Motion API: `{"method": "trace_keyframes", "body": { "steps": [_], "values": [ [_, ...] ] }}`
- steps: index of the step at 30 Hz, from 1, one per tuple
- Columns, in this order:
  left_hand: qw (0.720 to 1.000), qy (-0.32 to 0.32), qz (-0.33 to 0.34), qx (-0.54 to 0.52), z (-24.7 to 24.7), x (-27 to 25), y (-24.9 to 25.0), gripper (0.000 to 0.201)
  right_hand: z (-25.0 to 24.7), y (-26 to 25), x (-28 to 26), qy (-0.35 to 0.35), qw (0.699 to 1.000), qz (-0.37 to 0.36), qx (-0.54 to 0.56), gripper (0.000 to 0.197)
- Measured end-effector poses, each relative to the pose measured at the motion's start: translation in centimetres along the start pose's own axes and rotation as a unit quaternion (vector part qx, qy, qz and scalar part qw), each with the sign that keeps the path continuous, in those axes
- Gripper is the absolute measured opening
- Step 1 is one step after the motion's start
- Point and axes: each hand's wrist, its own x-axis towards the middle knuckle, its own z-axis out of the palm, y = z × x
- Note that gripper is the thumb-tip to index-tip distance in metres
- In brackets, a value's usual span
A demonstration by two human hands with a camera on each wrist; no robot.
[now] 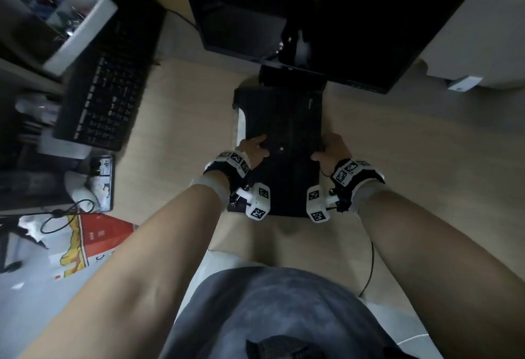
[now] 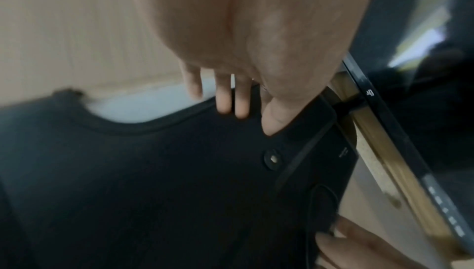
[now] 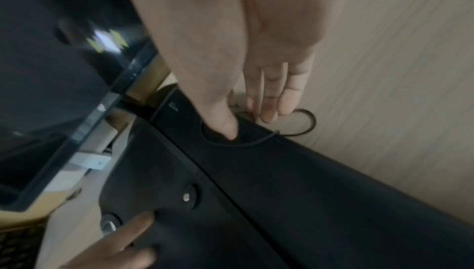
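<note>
**Both hands on the black monitor stand base**

The black monitor stand base (image 1: 287,114) lies flat on the pale wooden desk (image 1: 184,131) at the centre of the head view, just below the dark monitor (image 1: 341,12) that fills the upper middle. A small metal screw (image 1: 281,148) sits in the base between the two hands.

The left hand (image 1: 252,151) rests on the base's left edge. Its fingers (image 2: 223,99) are nearly straight and reach towards the rim, while the thumb tip presses on the top surface.

The right hand (image 1: 331,150) is on the right edge. Its thumb lies on top of the base, and its straight fingers (image 3: 266,101) hang over the side towards the desk, close to a thin black cable (image 3: 309,119). Neither hand is clenched. Whether the right fingertips touch the underside of the base cannot be seen.

A black keyboard (image 1: 105,88) lies at an angle at the left of the frame, below a white organiser box (image 1: 79,32) in the upper left corner. A red and yellow bag (image 1: 93,233) shows at the lower left.
</note>
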Motion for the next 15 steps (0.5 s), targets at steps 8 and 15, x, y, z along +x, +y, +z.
{"method": "trace_keyframes", "body": {
  "steps": [8,15],
  "values": [
    [0.988,0.037,0.004,0.152,1.7,-1.1,-0.4,0.061,-0.2,2.0,-1.0,0.052,0.996,0.023,-0.062,0.048],
    [0.984,0.024,0.023,0.173,3.6,-1.9,-1.0,0.061,-4.0,5.2,-4.3,0.143,0.942,0.002,0.304,0.018]
  ]
}}
